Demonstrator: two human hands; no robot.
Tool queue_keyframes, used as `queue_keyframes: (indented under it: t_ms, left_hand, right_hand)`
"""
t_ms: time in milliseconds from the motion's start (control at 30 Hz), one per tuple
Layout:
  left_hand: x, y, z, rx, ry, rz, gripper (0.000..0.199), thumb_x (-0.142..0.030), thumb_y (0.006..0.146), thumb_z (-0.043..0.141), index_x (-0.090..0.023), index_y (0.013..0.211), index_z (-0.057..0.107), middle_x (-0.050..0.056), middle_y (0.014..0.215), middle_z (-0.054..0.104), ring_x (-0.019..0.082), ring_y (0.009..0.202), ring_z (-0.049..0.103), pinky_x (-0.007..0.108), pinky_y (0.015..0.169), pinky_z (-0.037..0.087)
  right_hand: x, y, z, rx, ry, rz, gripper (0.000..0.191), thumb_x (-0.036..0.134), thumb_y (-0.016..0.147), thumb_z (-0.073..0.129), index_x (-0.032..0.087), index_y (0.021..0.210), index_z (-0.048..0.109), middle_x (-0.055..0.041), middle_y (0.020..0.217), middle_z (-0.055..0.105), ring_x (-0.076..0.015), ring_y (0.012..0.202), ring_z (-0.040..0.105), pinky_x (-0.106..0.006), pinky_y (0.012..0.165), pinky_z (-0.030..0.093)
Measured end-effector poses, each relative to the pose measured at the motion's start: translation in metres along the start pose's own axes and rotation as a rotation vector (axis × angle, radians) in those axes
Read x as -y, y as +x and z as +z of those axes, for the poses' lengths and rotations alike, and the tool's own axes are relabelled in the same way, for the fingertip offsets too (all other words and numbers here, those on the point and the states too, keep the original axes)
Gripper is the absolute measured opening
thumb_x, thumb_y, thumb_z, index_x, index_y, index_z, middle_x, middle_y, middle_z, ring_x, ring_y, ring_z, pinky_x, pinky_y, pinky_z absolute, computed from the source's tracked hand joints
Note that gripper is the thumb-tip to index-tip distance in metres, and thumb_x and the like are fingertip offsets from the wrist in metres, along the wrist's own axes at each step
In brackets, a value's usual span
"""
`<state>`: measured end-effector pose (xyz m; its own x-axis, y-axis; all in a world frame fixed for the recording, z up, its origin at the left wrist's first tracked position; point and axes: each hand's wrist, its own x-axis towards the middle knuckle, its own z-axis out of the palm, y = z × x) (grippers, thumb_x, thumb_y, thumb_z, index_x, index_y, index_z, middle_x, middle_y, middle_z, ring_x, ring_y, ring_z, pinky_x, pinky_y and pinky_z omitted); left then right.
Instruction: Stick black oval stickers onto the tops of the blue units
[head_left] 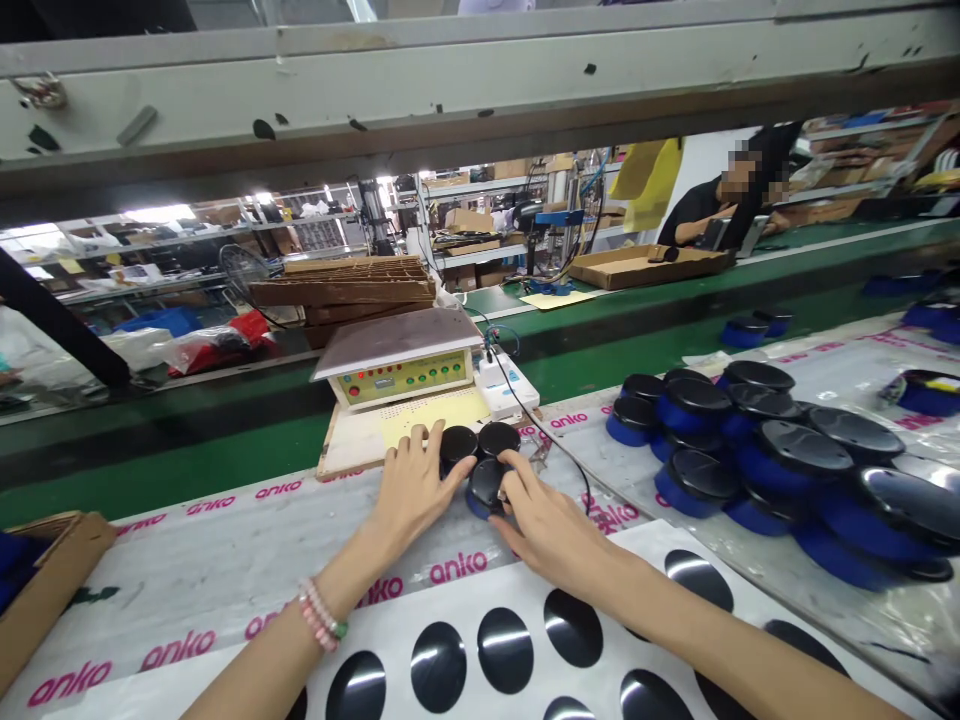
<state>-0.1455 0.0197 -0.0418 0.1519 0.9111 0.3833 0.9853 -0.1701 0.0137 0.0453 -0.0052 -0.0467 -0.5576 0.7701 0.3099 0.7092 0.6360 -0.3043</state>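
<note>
"what is in the middle there?"

"three round pieces, close together on the surface [247, 530], by the near edge of a board [349, 440]: a left piece [454, 447], a back piece [499, 437] and a front piece [484, 482]. the tops are glossy black and flat, and a strip of dark blue side shows low on the front piece"

"and the hands?"

"the left hand [412, 490] has its fingers and thumb spread apart, touching the near side of the left piece. the right hand [547, 515] has bent fingers against the right of the front piece; i cannot tell whether they pinch it, since they cover that edge"

"what else is hard to make out?"

"whether the left piece sits partly on the board. the lettering on the control box [405, 380] is too small to read. below, a white sheet [547, 680] bears shiny black discs [439, 667]; the right forearm hides part of it and the bottom edge cuts some discs off"

"and at the sides?"

"on the right, a heap of blue pieces [694, 482] with black tops, overlapping so that many are half hidden. on the left, a carton [56, 590] is cut off, its blue contents unclear. across the way, a person [690, 215] is partly behind a dark post [761, 185]"
</note>
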Motion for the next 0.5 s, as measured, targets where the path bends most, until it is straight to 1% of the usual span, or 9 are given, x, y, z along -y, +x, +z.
queue_keyframes:
  t_ms: [67, 100, 200, 233, 300, 367, 433, 467, 500]
  left_hand:
    - [-0.001, -0.002, 0.001, -0.014, -0.057, 0.016, 0.049, -0.05, 0.093, 0.03, -0.017, 0.13, 0.037, 0.011, 0.113, 0.051, 0.025, 0.091, 0.058, 0.038, 0.078, 0.045]
    - [-0.001, -0.003, 0.003, -0.02, -0.084, 0.03, 0.046, -0.047, 0.094, 0.03, -0.018, 0.129, 0.037, 0.01, 0.115, 0.049, 0.023, 0.094, 0.058, 0.036, 0.08, 0.045]
    - [-0.001, -0.007, 0.007, -0.036, -0.15, 0.086, 0.042, -0.043, 0.094, 0.033, -0.018, 0.128, 0.04, 0.01, 0.12, 0.046, 0.023, 0.106, 0.05, 0.035, 0.09, 0.041]
    - [-0.002, -0.008, 0.006, -0.04, -0.164, 0.1, 0.041, -0.042, 0.094, 0.035, -0.018, 0.127, 0.041, 0.01, 0.121, 0.045, 0.024, 0.108, 0.047, 0.037, 0.092, 0.04]
    - [-0.01, -0.007, 0.001, -0.052, -0.173, 0.108, 0.041, -0.041, 0.092, 0.039, -0.017, 0.125, 0.044, 0.012, 0.121, 0.045, 0.027, 0.109, 0.044, 0.044, 0.092, 0.037]
    - [-0.03, -0.003, -0.009, -0.065, -0.223, 0.125, 0.042, -0.041, 0.09, 0.042, -0.018, 0.125, 0.045, 0.013, 0.123, 0.045, 0.031, 0.11, 0.042, 0.052, 0.092, 0.033]
    - [-0.066, 0.006, -0.017, -0.021, -0.408, 0.207, 0.043, -0.039, 0.089, 0.045, -0.018, 0.127, 0.045, 0.014, 0.128, 0.043, 0.033, 0.116, 0.037, 0.057, 0.096, 0.027]
    - [-0.088, 0.012, -0.017, 0.049, -0.555, 0.287, 0.042, -0.037, 0.089, 0.046, -0.017, 0.126, 0.045, 0.015, 0.129, 0.043, 0.033, 0.12, 0.035, 0.057, 0.1, 0.023]
    - [-0.113, 0.019, -0.014, 0.145, -0.731, 0.356, 0.043, -0.034, 0.088, 0.048, -0.014, 0.126, 0.045, 0.017, 0.131, 0.042, 0.033, 0.124, 0.031, 0.056, 0.103, 0.019]
  right_hand:
    - [-0.003, -0.013, -0.014, -0.034, 0.02, 0.034, 0.014, 0.023, 0.086, 0.051, 0.021, 0.092, 0.038, -0.0164, 0.133, 0.04, -0.0163, 0.065, 0.064, -0.033, 0.05, 0.05]
    - [-0.005, -0.022, -0.021, -0.06, 0.04, 0.061, 0.013, 0.026, 0.088, 0.049, 0.023, 0.088, 0.036, -0.0149, 0.131, 0.042, -0.0143, 0.059, 0.061, -0.033, 0.048, 0.048]
    - [-0.016, -0.052, -0.036, -0.159, 0.125, 0.187, 0.02, 0.032, 0.091, 0.044, 0.024, 0.078, 0.032, -0.0101, 0.12, 0.048, -0.0097, 0.052, 0.054, -0.03, 0.05, 0.045]
    - [-0.02, -0.062, -0.038, -0.185, 0.155, 0.243, 0.021, 0.034, 0.091, 0.044, 0.024, 0.078, 0.032, -0.0081, 0.113, 0.051, -0.0089, 0.05, 0.051, -0.029, 0.051, 0.044]
    - [-0.028, -0.083, -0.04, -0.221, 0.234, 0.353, 0.023, 0.037, 0.092, 0.044, 0.024, 0.077, 0.032, -0.0012, 0.088, 0.054, -0.0089, 0.047, 0.044, -0.027, 0.048, 0.04]
    - [-0.032, -0.101, -0.04, -0.265, 0.341, 0.405, 0.025, 0.039, 0.094, 0.038, 0.024, 0.075, 0.032, 0.0044, 0.066, 0.044, -0.0104, 0.046, 0.04, -0.026, 0.046, 0.036]
    - [-0.028, -0.115, -0.038, -0.339, 0.445, 0.413, 0.03, 0.039, 0.096, 0.027, 0.024, 0.071, 0.033, 0.0055, 0.057, 0.036, -0.0121, 0.047, 0.04, -0.026, 0.048, 0.034]
    - [-0.022, -0.12, -0.036, -0.379, 0.484, 0.413, 0.034, 0.039, 0.097, 0.023, 0.023, 0.07, 0.035, 0.0047, 0.057, 0.037, -0.0127, 0.048, 0.041, -0.026, 0.049, 0.035]
    - [-0.014, -0.122, -0.034, -0.415, 0.506, 0.418, 0.037, 0.04, 0.097, 0.02, 0.023, 0.069, 0.037, 0.0037, 0.057, 0.039, -0.0134, 0.049, 0.043, -0.027, 0.049, 0.035]
